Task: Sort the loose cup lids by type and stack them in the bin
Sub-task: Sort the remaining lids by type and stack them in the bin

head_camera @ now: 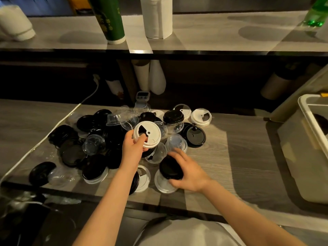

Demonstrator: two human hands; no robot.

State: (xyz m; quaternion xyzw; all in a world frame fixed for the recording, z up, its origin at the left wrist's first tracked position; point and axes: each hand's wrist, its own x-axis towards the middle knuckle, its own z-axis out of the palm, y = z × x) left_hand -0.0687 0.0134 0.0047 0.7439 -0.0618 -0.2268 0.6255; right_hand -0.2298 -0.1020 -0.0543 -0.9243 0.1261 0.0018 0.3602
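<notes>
A heap of loose cup lids covers the wooden counter (239, 157): black lids (72, 153), clear dome lids (94, 143) and white lids (201, 117). My left hand (133, 145) holds a white lid (147, 134) tilted up above the heap, thumb over its rim. My right hand (188, 172) grips a black lid (170, 167) just above a white lid (162, 185) near the counter's front edge. The bin (301, 139), a pale plastic box, stands at the right, with something dark inside.
A white cable (58, 125) runs across the counter's left side. A raised shelf behind carries a green cup sleeve (110, 18), a white cup stack (157, 16) and a green bottle (317, 13). A small timer (142, 96) stands behind the heap.
</notes>
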